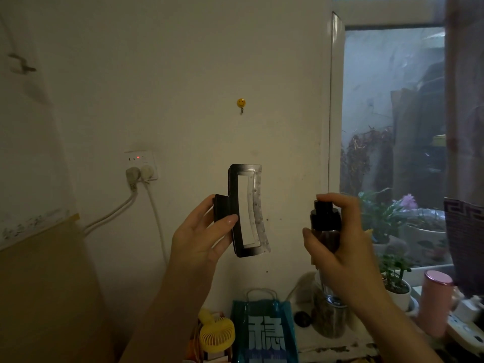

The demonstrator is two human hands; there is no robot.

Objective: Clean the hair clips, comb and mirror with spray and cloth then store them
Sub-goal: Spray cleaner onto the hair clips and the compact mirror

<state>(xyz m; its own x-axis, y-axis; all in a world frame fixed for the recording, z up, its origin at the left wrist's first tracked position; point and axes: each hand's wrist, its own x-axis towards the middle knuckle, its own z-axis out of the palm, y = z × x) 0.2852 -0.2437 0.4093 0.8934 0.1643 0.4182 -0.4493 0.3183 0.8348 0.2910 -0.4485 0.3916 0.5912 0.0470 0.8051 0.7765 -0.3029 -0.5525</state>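
A large rectangular hair clip [247, 210], black shading to clear, is held upright in front of the wall. My left hand [201, 237] pinches its black hinge tab between thumb and fingers. To its right, my right hand [340, 237] grips a small dark spray bottle [326, 224], with the index finger resting on top of the black pump head. The nozzle faces left toward the clip. Droplets speckle the clip's clear side. No comb, mirror or cloth is in view.
Below stand a teal paper bag [264, 331], a yellow handheld fan [216, 334], a glass jar [330, 318] and a pink tumbler [436, 302]. Potted plants [392, 279] line the window sill at right. A wall socket [141, 166] with plugged cables and a smiley hook [241, 103] are on the wall.
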